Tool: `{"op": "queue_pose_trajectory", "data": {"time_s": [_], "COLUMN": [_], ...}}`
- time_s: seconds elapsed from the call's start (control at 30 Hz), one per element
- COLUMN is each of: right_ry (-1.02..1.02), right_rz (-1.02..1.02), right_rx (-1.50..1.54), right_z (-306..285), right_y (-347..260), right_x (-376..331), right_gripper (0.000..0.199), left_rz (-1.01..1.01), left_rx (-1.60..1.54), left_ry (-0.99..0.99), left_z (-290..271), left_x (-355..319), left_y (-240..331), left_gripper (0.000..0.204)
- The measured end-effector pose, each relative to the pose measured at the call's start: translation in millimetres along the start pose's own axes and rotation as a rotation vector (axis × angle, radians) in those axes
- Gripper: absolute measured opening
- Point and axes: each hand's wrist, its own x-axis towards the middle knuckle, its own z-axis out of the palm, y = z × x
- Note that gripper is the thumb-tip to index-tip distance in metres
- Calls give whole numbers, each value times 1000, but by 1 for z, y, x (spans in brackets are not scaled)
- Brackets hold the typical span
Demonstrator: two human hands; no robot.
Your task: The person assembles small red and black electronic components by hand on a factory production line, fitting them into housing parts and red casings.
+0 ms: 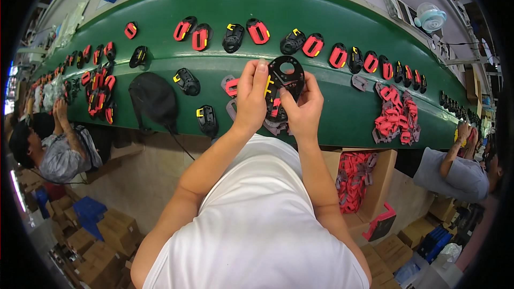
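A flat black plastic shell (285, 80) — rounded, with a large round hole near its top and smaller openings below — is held upright between both hands above the near edge of the green bench (214, 5). A yellow tab shows at its left edge and a red piece at its lower part — the bottom end is hidden behind the fingers.

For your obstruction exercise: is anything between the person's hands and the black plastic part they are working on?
Nothing visible. The left hand and right hand both hold the black part directly, above the green belt, fingers on its edges.
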Motion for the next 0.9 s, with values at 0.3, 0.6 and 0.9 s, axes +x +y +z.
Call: {"op": "queue_pose_trajectory", "data": {"time_s": [0.3, 0.6, 0.9], "right_ry": [-23, 114, -5], "right_rz": [-8, 390, 374], "right_rx": [-33, -575, -1228], "right_z": [-6, -153, -111], "right_y": [27, 161, 186], "right_x": [16, 22, 66], "right_gripper": [46, 31, 49], "left_rz": [-343, 712, 703], "left_rx": [-297, 1536, 1442], "left_ry": [102, 756, 259], "left_z": [-8, -245, -212], "left_x": [24, 215, 222], "left_y": [-15, -31, -99], "left_gripper": [28, 51, 23]}}
